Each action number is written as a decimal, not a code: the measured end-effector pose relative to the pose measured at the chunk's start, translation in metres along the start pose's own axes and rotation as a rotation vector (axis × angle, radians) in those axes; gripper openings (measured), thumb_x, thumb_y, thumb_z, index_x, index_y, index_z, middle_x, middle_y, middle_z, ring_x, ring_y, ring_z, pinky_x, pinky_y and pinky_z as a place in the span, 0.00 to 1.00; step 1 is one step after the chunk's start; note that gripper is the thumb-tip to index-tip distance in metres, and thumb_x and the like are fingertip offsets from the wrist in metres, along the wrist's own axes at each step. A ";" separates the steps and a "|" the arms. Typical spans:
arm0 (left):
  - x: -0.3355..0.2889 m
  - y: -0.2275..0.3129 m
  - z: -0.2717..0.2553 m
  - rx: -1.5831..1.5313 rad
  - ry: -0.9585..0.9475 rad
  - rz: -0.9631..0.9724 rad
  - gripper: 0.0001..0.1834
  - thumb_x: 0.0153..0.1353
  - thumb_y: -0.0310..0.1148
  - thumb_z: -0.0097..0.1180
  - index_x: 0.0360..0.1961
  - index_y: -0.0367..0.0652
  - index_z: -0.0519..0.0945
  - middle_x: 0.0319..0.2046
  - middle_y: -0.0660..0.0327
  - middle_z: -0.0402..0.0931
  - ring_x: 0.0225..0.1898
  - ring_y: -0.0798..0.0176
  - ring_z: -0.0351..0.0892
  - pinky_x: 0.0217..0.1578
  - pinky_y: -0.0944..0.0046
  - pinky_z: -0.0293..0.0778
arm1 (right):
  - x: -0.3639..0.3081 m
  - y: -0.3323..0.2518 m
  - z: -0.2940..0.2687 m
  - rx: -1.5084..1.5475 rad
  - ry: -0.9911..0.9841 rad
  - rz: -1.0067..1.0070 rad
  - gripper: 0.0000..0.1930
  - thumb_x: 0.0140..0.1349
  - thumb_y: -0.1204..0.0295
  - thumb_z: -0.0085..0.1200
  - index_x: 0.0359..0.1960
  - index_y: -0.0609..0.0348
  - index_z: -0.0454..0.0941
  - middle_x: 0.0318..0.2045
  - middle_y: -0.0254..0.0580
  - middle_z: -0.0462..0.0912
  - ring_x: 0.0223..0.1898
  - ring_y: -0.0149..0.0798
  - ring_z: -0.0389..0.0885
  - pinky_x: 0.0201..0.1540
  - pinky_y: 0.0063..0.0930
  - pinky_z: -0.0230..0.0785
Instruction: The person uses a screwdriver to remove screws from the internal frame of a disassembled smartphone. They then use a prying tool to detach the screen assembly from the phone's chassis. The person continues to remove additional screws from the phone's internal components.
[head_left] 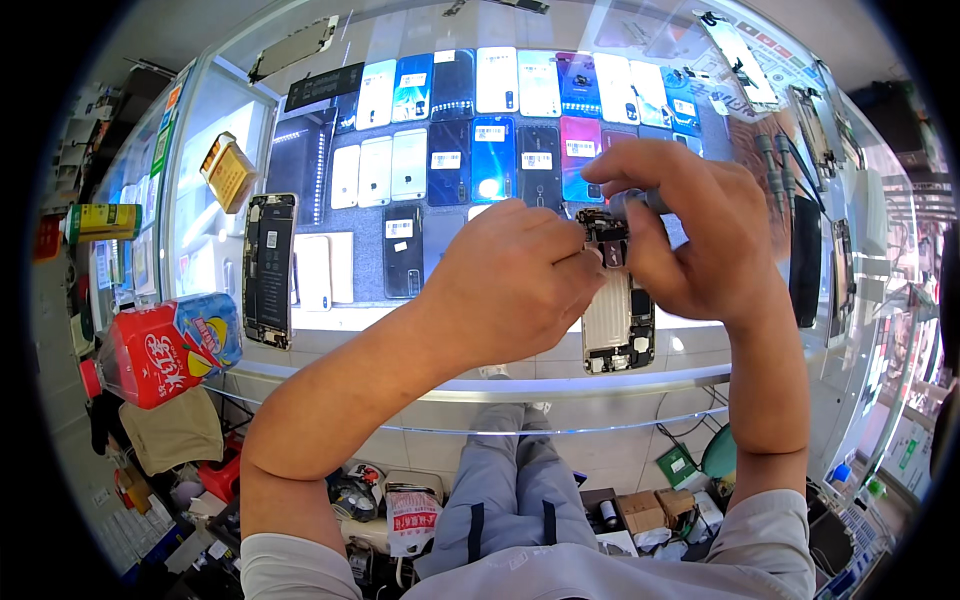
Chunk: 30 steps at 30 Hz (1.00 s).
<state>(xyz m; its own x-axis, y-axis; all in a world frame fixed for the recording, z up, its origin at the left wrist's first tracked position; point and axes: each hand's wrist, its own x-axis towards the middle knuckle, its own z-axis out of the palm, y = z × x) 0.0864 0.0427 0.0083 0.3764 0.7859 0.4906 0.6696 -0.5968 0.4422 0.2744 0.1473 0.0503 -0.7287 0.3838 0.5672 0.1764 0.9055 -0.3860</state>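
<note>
An opened phone (pixel 607 315) with its inner parts bare lies on the glass counter in front of me. My left hand (pixel 515 280) is closed, its fingertips pinched together at the upper left edge of this phone. Over the phone's top end, my right hand (pixel 705 235) grips a grey screwdriver (pixel 637 204) with its fingers curled round the handle. The screwdriver's tip is too small to make out. Left of my hands lies a second opened phone (pixel 270 270), its black battery showing. My fingers hide part of the first phone's upper end.
Under the glass top (pixel 385 318), several phones stand in rows. A yellow cigarette pack (pixel 228 172) and a red drink bottle (pixel 165 345) are at the left. More screwdrivers (pixel 776 175) and a black strip (pixel 805 260) lie on the right. Loose phone parts (pixel 740 60) sit far right.
</note>
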 end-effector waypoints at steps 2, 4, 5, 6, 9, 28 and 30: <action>0.002 0.000 0.000 -0.017 0.048 0.000 0.07 0.55 0.31 0.69 0.24 0.46 0.81 0.23 0.63 0.72 0.27 0.55 0.78 0.28 0.53 0.70 | -0.003 0.000 -0.002 0.053 0.005 0.032 0.12 0.61 0.76 0.63 0.47 0.57 0.80 0.34 0.42 0.87 0.29 0.45 0.87 0.29 0.35 0.77; 0.003 0.000 -0.001 -0.040 0.090 -0.007 0.08 0.55 0.31 0.70 0.25 0.46 0.81 0.23 0.63 0.71 0.26 0.55 0.77 0.27 0.53 0.70 | -0.005 0.001 -0.002 0.066 0.024 0.076 0.12 0.63 0.76 0.64 0.48 0.57 0.81 0.34 0.42 0.87 0.29 0.44 0.88 0.30 0.33 0.78; 0.003 -0.002 -0.004 -0.010 0.104 -0.027 0.06 0.54 0.29 0.71 0.30 0.45 0.84 0.25 0.62 0.73 0.26 0.56 0.77 0.27 0.55 0.70 | -0.006 0.001 -0.002 0.065 0.020 0.110 0.12 0.64 0.76 0.63 0.48 0.57 0.81 0.34 0.42 0.88 0.30 0.43 0.88 0.30 0.33 0.78; 0.003 -0.004 -0.008 0.014 0.110 -0.048 0.08 0.53 0.27 0.73 0.34 0.44 0.86 0.27 0.62 0.75 0.27 0.57 0.76 0.27 0.56 0.70 | -0.007 0.002 -0.002 0.069 0.050 0.108 0.11 0.65 0.76 0.63 0.48 0.57 0.81 0.34 0.41 0.88 0.30 0.42 0.89 0.30 0.32 0.78; 0.005 -0.009 -0.011 -0.022 0.174 -0.177 0.12 0.53 0.24 0.74 0.40 0.42 0.88 0.29 0.61 0.77 0.27 0.60 0.76 0.27 0.61 0.70 | -0.010 0.005 -0.004 0.116 0.109 0.141 0.10 0.66 0.77 0.63 0.48 0.57 0.82 0.33 0.40 0.88 0.30 0.38 0.90 0.31 0.28 0.79; 0.015 -0.023 -0.002 0.054 0.189 -0.213 0.06 0.58 0.21 0.72 0.37 0.40 0.89 0.31 0.60 0.82 0.29 0.64 0.82 0.27 0.67 0.76 | -0.015 0.018 0.000 0.522 0.419 0.385 0.08 0.72 0.77 0.58 0.50 0.61 0.83 0.32 0.37 0.90 0.31 0.25 0.88 0.35 0.20 0.80; 0.017 -0.028 -0.003 0.126 0.211 -0.193 0.06 0.58 0.22 0.73 0.37 0.40 0.89 0.30 0.60 0.81 0.29 0.63 0.82 0.28 0.65 0.76 | -0.017 0.024 -0.002 0.532 0.434 0.412 0.08 0.73 0.77 0.57 0.50 0.61 0.83 0.32 0.37 0.90 0.31 0.24 0.88 0.35 0.19 0.80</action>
<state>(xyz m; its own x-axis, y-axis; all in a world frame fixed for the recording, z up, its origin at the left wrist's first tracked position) 0.0726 0.0721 0.0065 0.1026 0.8239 0.5574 0.7949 -0.4048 0.4520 0.2924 0.1631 0.0334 -0.3319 0.8040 0.4934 -0.0438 0.5093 -0.8595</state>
